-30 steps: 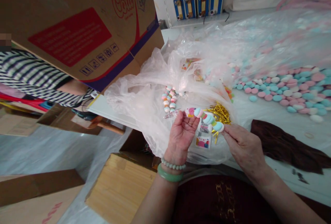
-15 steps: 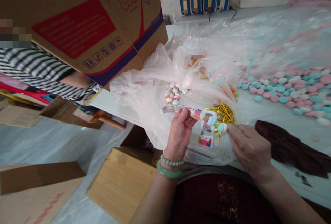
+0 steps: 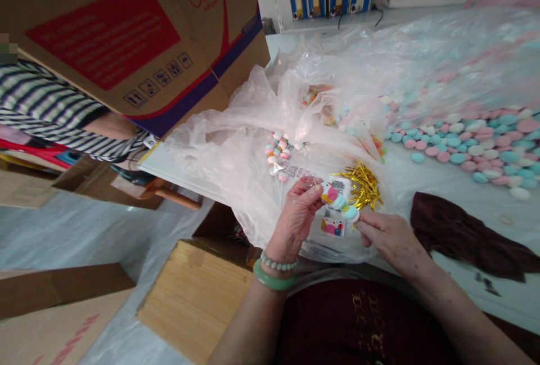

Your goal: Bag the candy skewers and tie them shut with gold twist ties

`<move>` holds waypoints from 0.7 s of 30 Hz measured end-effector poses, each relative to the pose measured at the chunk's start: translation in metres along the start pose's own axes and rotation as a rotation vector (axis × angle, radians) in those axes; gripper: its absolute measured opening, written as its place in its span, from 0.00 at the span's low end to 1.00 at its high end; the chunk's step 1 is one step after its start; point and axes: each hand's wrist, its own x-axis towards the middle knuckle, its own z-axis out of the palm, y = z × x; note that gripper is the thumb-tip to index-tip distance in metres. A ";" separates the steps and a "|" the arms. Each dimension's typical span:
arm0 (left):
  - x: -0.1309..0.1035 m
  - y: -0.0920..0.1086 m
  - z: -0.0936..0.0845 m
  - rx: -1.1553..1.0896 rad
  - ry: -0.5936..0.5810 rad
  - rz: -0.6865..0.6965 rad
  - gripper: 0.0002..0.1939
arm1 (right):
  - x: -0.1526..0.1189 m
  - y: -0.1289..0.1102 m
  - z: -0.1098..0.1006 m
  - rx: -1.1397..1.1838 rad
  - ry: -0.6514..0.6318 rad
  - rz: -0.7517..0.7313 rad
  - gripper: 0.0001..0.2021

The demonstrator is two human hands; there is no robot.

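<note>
A row of pastel candies [image 3: 338, 202] in pink, blue, yellow and white stretches between my hands. My left hand [image 3: 295, 207] is closed, its thumb and fingers pinching a clear printed wrapper [image 3: 295, 170] at the row's left end. The wrapper's free end sticks out to the left. My right hand [image 3: 386, 238] pinches the row's right end, by a white candy. Just behind the row lies a bundle of gold twist ties [image 3: 365, 186]. Small printed cards [image 3: 333, 226] lie below it. Candies threaded on white sticks [image 3: 276, 148] rest beyond my left hand.
Loose pastel candies [image 3: 476, 143] are spread at the right under clear plastic sheeting [image 3: 350, 61]. A dark brown cloth [image 3: 468, 235] lies near my right forearm. A large cola carton [image 3: 139, 27] stands at the left, beside a person in a striped sleeve [image 3: 50, 89].
My right hand has moved slightly left, closer to my left hand, still pinching the row's end. My left hand has shifted a little along the wrapper toward the candies. The view has shifted slightly.
</note>
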 end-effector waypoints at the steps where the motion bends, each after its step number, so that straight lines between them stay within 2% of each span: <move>1: 0.000 -0.001 0.000 0.003 0.002 -0.014 0.11 | 0.001 -0.001 0.000 0.025 -0.020 0.026 0.21; 5: 0.000 -0.002 0.000 -0.055 0.016 -0.120 0.15 | 0.002 0.002 0.003 -0.023 -0.044 0.080 0.20; 8: 0.000 -0.003 0.005 -0.095 0.039 -0.186 0.13 | 0.000 0.009 0.011 -0.273 0.086 0.000 0.16; 10: -0.001 -0.007 0.010 -0.100 0.062 -0.179 0.11 | -0.002 0.011 0.017 -0.420 0.175 -0.069 0.15; 13: -0.002 -0.015 0.018 -0.132 0.086 -0.134 0.12 | -0.006 0.009 0.025 -0.472 0.234 -0.117 0.13; 15: -0.003 -0.020 0.020 -0.160 0.080 -0.115 0.13 | -0.006 0.003 0.028 -0.357 0.204 -0.110 0.13; 17: -0.003 -0.023 0.020 -0.166 0.068 -0.117 0.14 | -0.005 -0.004 0.028 -0.101 0.087 -0.042 0.14; 21: -0.005 -0.022 0.016 -0.156 0.033 -0.160 0.17 | -0.001 -0.011 0.023 0.621 -0.235 0.296 0.14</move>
